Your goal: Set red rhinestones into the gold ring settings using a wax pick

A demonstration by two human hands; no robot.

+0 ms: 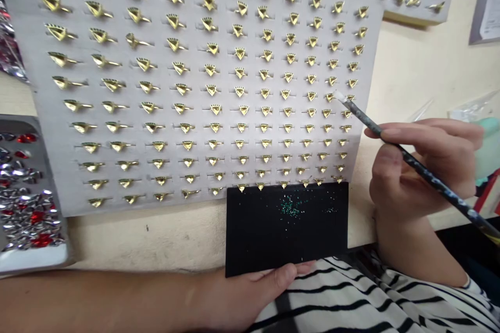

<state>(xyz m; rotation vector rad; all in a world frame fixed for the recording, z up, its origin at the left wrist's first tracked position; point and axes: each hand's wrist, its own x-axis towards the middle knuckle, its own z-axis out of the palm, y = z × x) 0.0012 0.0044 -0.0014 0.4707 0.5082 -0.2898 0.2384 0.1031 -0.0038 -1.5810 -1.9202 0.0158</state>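
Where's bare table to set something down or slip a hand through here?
Free: table strip below the ring board, between stone tray and black pad; also table right of the board, above the right hand holding the stick. Crowded: board packed with rings, left hand grips the pad's lower edge.

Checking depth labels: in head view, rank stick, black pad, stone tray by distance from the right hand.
1. Stick: held in the right hand.
2. Black pad: just left, lower.
3. Stone tray: far left edge.
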